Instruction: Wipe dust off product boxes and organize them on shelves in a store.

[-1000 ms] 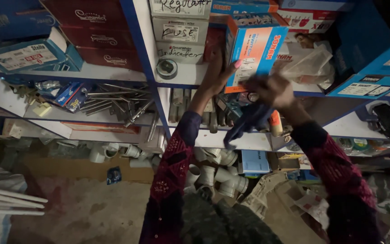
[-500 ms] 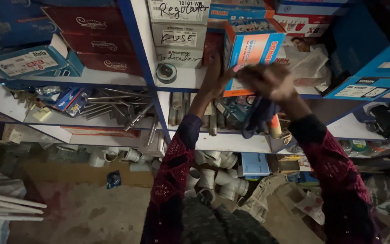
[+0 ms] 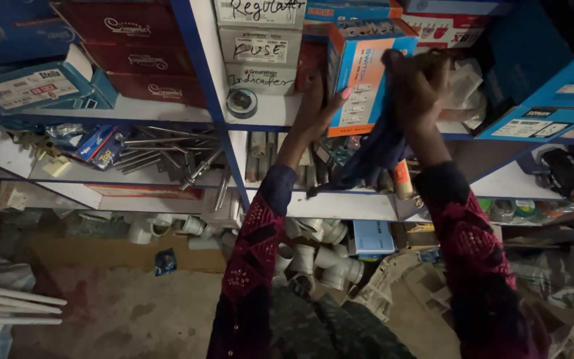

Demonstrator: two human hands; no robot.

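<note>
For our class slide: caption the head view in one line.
Left hand steadies a blue-and-orange box on the shelf; right hand grips a dark cloth.

A blue-framed shelf (image 3: pixel 207 86) with white boards carries stacked maroon boxes (image 3: pixel 144 60) and grey cartons (image 3: pixel 260 50) on top. The board below holds loose metal rods (image 3: pixel 167 149). White pipe fittings (image 3: pixel 313 259) lie heaped on the dusty floor (image 3: pixel 121 312).
</note>
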